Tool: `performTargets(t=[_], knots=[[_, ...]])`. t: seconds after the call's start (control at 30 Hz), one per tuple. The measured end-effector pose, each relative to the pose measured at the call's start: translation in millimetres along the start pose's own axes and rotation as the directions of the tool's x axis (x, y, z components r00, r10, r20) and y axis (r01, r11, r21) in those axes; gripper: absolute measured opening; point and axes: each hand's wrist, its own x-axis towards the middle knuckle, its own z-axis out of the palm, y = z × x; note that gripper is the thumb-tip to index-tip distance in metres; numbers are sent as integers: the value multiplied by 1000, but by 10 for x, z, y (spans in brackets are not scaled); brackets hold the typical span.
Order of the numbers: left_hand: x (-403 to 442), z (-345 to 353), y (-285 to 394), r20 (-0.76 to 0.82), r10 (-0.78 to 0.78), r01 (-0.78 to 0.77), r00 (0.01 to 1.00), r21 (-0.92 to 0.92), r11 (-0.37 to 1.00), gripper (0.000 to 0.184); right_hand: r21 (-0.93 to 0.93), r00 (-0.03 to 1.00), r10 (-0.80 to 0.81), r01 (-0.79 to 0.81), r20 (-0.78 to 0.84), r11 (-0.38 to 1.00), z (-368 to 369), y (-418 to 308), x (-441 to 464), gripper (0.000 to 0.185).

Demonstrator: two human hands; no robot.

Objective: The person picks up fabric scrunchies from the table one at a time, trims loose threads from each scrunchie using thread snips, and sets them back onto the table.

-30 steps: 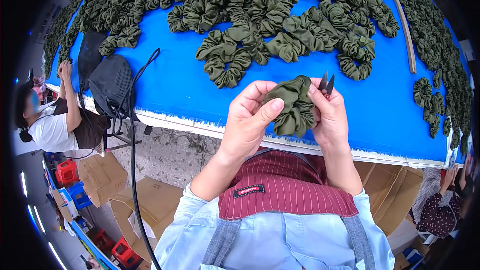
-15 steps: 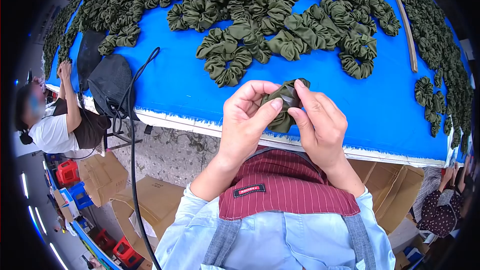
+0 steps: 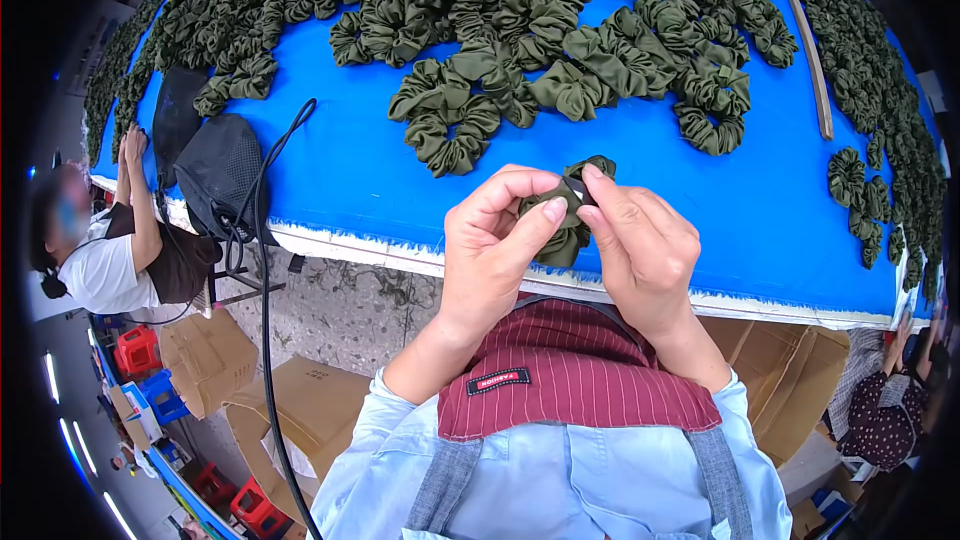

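Observation:
A dark green fabric scrunchie (image 3: 560,240) is held in front of me, above the near edge of the blue-covered table. My left hand (image 3: 500,230) is closed on it, with the thumb pressed on top and the fingers beneath. My right hand (image 3: 645,235) pinches at its right side with thumb and forefinger. Between the fingertips shows a small dark piece (image 3: 576,188) with a pale glint; what it is I cannot make out. Beyond both hands, many similar scrunchies (image 3: 455,130) lie on the table.
A long wooden strip (image 3: 808,50) divides the scrunchie piles on the blue cloth (image 3: 340,160). Left are a black mesh bag (image 3: 222,165) and a hanging black cable (image 3: 266,340). Cardboard boxes (image 3: 300,400) stand below. Other people sit at left (image 3: 120,260) and right (image 3: 885,415).
The right fingertips have shifted slightly on the scrunchie, and its fabric is folded differently, with more of the small dark piece and its glint showing. My left hand stays nearly still.

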Motion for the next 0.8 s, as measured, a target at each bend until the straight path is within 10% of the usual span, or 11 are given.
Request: performTargets(t=[0.17,0.37,0.53,0.67,0.8], knots=[[-5,35,34,-47,-62,58,997,-83,995,15,543,838,546,-471,29,695,-36,2,-45,39],[19,73,-35,-101,-56,41,993,-143,989,13,312,924,369,-380,97,871,18,-116,-65,36],[53,-170,-21,-117,29,-64,993,-312,948,15,370,806,579,-578,121,728,19,-9,-49,34],[273,-408,-15,-296,33,-85,955,-163,983,22,908,768,587,-400,255,128,-65,163,-37,36],[223,-133,-11,71,-157,167,985,-178,970,28,934,792,510,-351,337,-73,-32,260,-84,39]])
